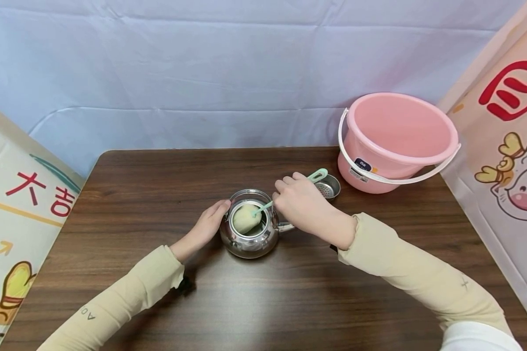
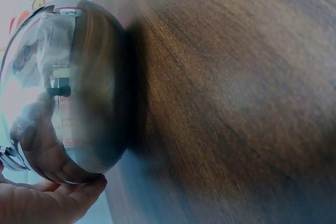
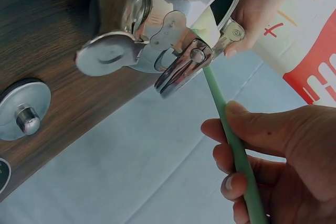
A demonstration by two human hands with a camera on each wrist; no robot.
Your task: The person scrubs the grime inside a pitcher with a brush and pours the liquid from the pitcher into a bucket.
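Observation:
A shiny metal teapot [image 1: 250, 248] stands upright on the table, its top uncovered and its spout [image 1: 285, 227] pointing right. The left hand [image 1: 207, 228] rests against the teapot's left side with its fingers extended; in the left wrist view the fingertips touch the curved wall. The right hand [image 1: 305, 204] grips the light green handle [image 3: 239, 156] of a sponge brush, thumb and fingers around it. The pale sponge head [image 1: 246, 218] sits in the teapot's mouth, its lower part hidden inside. A small perforated metal strainer [image 1: 328, 187] lies behind the right hand, partly covered.
A pink bucket [image 1: 388, 168] with a white handle stands at the table's back right corner. In the right wrist view a metal lid [image 3: 26, 108] with a knob lies on the wooden table [image 1: 158, 175]. A pale cloth [image 1: 202, 73] hangs behind, with printed panels at both sides.

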